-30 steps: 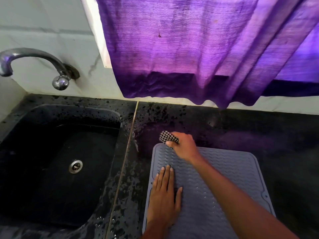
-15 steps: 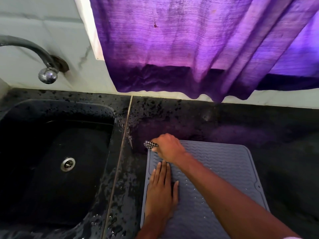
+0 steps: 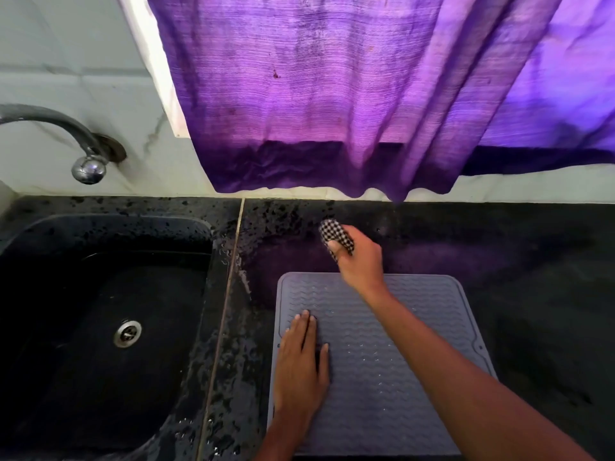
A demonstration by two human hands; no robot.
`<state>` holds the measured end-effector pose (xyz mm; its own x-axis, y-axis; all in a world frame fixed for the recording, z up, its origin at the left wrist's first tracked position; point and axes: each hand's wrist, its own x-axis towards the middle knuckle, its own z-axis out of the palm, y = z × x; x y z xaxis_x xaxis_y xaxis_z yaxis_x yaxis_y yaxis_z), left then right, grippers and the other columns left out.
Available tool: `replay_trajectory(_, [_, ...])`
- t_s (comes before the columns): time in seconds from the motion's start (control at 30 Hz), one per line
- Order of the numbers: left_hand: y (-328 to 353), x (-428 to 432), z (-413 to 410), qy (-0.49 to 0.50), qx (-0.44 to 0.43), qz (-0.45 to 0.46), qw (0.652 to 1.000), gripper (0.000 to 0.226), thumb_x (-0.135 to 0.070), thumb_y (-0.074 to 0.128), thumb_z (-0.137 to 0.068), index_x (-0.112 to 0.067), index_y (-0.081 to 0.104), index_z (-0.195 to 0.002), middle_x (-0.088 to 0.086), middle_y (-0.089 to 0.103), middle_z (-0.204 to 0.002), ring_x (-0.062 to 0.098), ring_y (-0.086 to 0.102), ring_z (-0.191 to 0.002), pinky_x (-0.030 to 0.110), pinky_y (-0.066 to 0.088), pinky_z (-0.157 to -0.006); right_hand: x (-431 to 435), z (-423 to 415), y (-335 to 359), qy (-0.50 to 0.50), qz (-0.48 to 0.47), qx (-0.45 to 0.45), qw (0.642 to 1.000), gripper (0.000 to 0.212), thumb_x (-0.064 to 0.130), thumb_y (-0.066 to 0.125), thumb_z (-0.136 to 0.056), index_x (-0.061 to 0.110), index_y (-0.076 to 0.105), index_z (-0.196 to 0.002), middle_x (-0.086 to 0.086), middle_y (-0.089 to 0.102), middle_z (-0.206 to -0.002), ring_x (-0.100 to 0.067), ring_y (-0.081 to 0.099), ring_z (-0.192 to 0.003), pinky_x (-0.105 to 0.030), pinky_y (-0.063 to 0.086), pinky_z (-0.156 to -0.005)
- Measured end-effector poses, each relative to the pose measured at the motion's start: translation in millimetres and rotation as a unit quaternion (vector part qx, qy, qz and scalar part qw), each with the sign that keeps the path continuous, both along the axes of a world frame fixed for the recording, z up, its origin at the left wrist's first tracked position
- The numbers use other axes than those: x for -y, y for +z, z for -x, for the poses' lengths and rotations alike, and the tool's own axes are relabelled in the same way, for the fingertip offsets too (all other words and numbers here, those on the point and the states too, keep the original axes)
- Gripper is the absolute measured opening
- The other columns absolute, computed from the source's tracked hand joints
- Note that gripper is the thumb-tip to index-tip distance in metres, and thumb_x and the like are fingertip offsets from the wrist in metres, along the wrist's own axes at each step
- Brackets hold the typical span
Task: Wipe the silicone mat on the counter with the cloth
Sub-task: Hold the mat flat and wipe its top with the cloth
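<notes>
L hand [image 3: 301, 367] flat, fingers straight, pinning mat [image 3: 382, 377] lower center so it won't slide. R hand [image 3: 357, 257] fingers curled round balled checkered cloth [image 3: 334, 236], just past mat's top edge.

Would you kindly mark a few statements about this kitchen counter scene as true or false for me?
1. The left hand lies flat on the grey mat. True.
2. The right hand grips a plain white cloth. False: the cloth is black-and-white checked.
3. The cloth is over the middle of the mat. False: it is past the mat's far edge, over the dark counter.
4. The sink is to the left of the mat. True.
5. A purple curtain hangs above the counter. True.
</notes>
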<state>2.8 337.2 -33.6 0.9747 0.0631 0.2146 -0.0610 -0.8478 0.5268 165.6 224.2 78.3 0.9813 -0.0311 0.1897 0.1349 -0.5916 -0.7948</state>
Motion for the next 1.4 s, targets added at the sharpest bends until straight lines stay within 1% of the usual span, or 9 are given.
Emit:
replay_trajectory(0.13, [6.8,-6.8,-23.5,0.03,0.023,-0.029,0.999,0.051,-0.028,0.043,-0.099,0.003,0.059,-0.136,0.017,0.057,-0.144,0.032,0.054,-0.132,0.04,0.036,-0.111,12.3,12.6,-20.0,0.021,0.052,-0.041,0.998,0.027,0.028,0.07,-0.084,0.021,0.067,-0.11,-0.001,0.072,-0.096,-0.018,0.065,-0.087,-0.031,0.05,-0.075])
replay_trajectory(0.27, [13.6,-17.1,-58.6,0.08,-0.036,-0.085,0.992,0.057,-0.03,0.036,-0.098,0.006,0.058,-0.136,0.02,0.057,-0.143,0.034,0.054,-0.134,0.044,0.025,-0.114,-10.4,24.6,-43.0,0.107,0.141,-0.05,0.983,0.032,0.027,0.069,-0.081,0.024,0.067,-0.112,-0.006,0.069,-0.094,-0.03,0.063,-0.087,-0.038,0.051,-0.077])
replay_trajectory(0.43, [5.8,-23.4,-60.3,0.07,-0.042,-0.12,0.989,0.056,-0.027,0.036,-0.095,0.004,0.06,-0.135,0.021,0.058,-0.142,0.034,0.055,-0.134,0.037,0.015,-0.12,-48.9,26.7,-51.8,0.138,0.261,-0.041,0.955,0.032,0.027,0.066,-0.083,0.031,0.063,-0.115,0.0,0.063,-0.099,-0.026,0.055,-0.093,-0.039,0.05,-0.076])
replay_trajectory(0.57, [10.0,-19.2,-59.7,0.071,-0.053,-0.131,0.987,0.054,-0.026,0.037,-0.094,0.002,0.064,-0.13,0.023,0.061,-0.136,0.036,0.057,-0.131,0.038,0.012,-0.121,-55.9,24.6,-61.0,0.132,0.274,-0.033,0.952,0.038,0.025,0.067,-0.084,0.03,0.061,-0.121,0.001,0.062,-0.104,-0.024,0.051,-0.099,-0.037,0.047,-0.079])
replay_trajectory(0.8, [11.0,-21.7,-59.9,0.087,-0.063,-0.143,0.984,0.055,-0.029,0.033,-0.099,0.001,0.06,-0.136,0.017,0.058,-0.143,0.031,0.047,-0.141,0.04,0.011,-0.124,-53.4,27.3,-70.3,0.177,0.354,0.049,0.917,0.058,0.015,0.066,-0.075,0.023,0.053,-0.131,-0.004,0.057,-0.106,-0.028,0.051,-0.098,-0.04,0.046,-0.07])
replay_trajectory(1.07, [15.9,-22.5,-59.2,0.095,-0.081,-0.143,0.982,0.058,-0.034,0.029,-0.102,-0.001,0.054,-0.143,0.012,0.048,-0.154,0.032,0.043,-0.144,0.041,0.006,-0.124,46.9,19.8,-68.6,0.146,0.402,0.106,0.898,0.045,0.026,0.044,-0.076,0.028,0.069,-0.113,-0.002,0.06,-0.088,-0.026,0.052,-0.08,-0.036,0.048,-0.056])
replay_trajectory(1.17, [16.4,-22.1,-58.5,0.091,-0.093,-0.142,0.981,0.058,-0.033,0.028,-0.102,0.001,0.053,-0.142,0.013,0.049,-0.152,0.033,0.046,-0.142,0.04,0.006,-0.123,93.1,16.6,-58.7,0.115,0.441,0.035,0.889,0.041,0.017,0.068,-0.072,0.028,0.071,-0.111,-0.004,0.062,-0.087,-0.031,0.055,-0.079,-0.041,0.051,-0.054])
replay_trajectory(1.27, [18.8,-23.8,-58.7,0.082,-0.1,-0.133,0.983,0.059,-0.032,0.029,-0.101,0.004,0.057,-0.137,0.016,0.055,-0.147,0.032,0.051,-0.138,0.04,0.007,-0.123,102.9,10.7,-28.4,0.085,0.468,-0.104,0.874,0.04,0.024,0.073,-0.079,0.033,0.066,-0.118,-0.004,0.064,-0.102,-0.031,0.056,-0.099,-0.041,0.05,-0.075])
replay_trajectory(1.4, [24.3,-28.2,-75.8,0.056,-0.059,-0.086,0.993,0.052,-0.022,0.035,-0.095,0.006,0.064,-0.128,0.018,0.064,-0.135,0.033,0.056,-0.133,0.039,0.02,-0.12,66.8,10.3,-7.0,0.097,0.34,-0.11,0.929,0.036,0.023,0.066,-0.085,0.029,0.063,-0.121,-0.006,0.063,-0.103,-0.029,0.057,-0.101,-0.038,0.05,-0.08])
